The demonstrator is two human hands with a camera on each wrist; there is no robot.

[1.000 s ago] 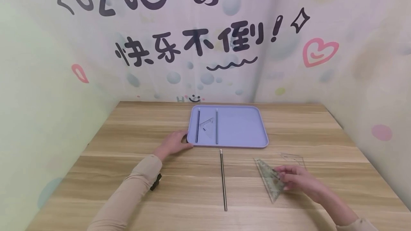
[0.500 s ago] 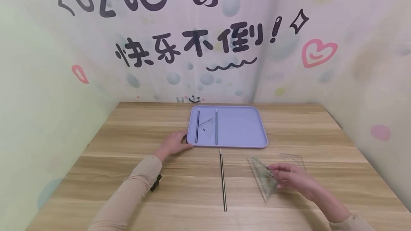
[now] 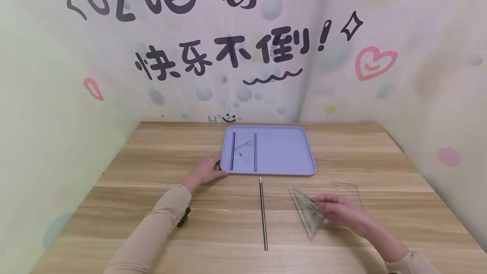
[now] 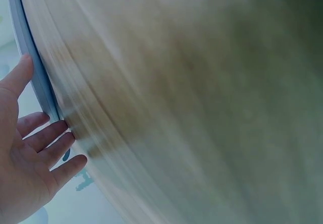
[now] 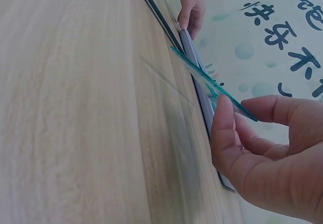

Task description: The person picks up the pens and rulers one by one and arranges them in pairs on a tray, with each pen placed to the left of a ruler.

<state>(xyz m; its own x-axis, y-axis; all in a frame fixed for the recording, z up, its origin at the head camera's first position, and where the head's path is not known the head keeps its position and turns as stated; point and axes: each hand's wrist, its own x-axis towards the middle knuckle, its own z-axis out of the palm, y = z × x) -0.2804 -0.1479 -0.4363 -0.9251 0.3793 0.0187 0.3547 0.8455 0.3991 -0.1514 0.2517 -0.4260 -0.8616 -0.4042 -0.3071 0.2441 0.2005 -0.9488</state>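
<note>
My left hand point(image 3: 205, 170) rests at the near left corner of a lilac tray point(image 3: 285, 151), its fingers extended and touching the rim. The left wrist view shows those fingers spread along the tray's edge. With thumb and fingertips, my right hand point(image 3: 344, 214) pinches a clear set square point(image 3: 307, 215), tilted above the table to the right of a dark striped pencil point(image 3: 263, 219). Seen edge-on in the right wrist view, the set square point(image 5: 207, 77) looks green. Inside the tray lie a dark pencil point(image 3: 233, 151), a greyish-blue pencil point(image 3: 255, 151) and a small clear set square point(image 3: 244, 151) between them.
Behind my right hand, another clear drawing tool point(image 3: 348, 187) lies on the wooden table point(image 3: 182, 138), partly hidden. A wall hanging with large lettering point(image 3: 232, 50) rises behind the table's far edge.
My right hand has carried the set square a little to the left, towards the pencil on the table. The left hand stays at the tray corner.
</note>
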